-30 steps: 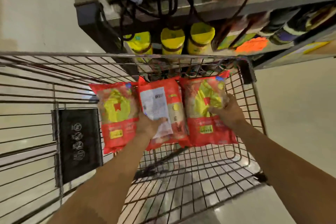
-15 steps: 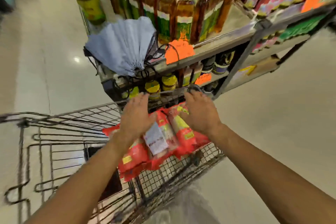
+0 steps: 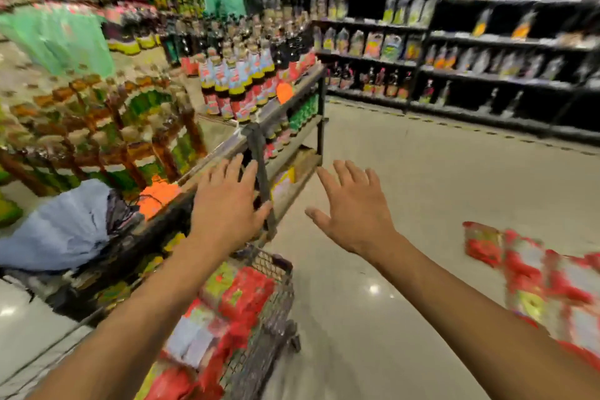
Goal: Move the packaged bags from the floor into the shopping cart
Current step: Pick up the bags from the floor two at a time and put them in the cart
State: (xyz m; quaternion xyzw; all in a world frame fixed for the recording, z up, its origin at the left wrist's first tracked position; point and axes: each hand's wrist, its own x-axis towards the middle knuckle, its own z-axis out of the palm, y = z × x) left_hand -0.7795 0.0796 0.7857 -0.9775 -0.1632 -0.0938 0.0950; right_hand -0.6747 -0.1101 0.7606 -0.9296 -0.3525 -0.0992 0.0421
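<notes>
Both hands are raised in front of the person, palms down, fingers spread and holding nothing. The left hand (image 3: 229, 204) hovers above the far corner of the shopping cart (image 3: 276, 299), in front of a dark shelf post; whether it touches the post cannot be told through the blur. The right hand (image 3: 352, 208) floats over bare floor, apart from the left and clear of the cart.

Below the left forearm, several red packaged bags in the cart (image 3: 237, 302) stand close together against its wire wall, one showing a pale label side. More red packaged bags on the floor (image 3: 532, 276) lie in a loose heap at the right edge of the view, well apart from the cart and partly hidden behind the right forearm.

Just beyond the cart stands a low display rack (image 3: 292, 136) loaded with bottles (image 3: 240, 81), with orange price tags (image 3: 157, 195) along its shelf edge. A pale blue-grey cloth bag (image 3: 61, 227) rests on the rack's near end, left of the left hand. Across the shiny floor (image 3: 438, 178), tall dark shelves (image 3: 487, 42) of bottles and pouches line the aisle.
</notes>
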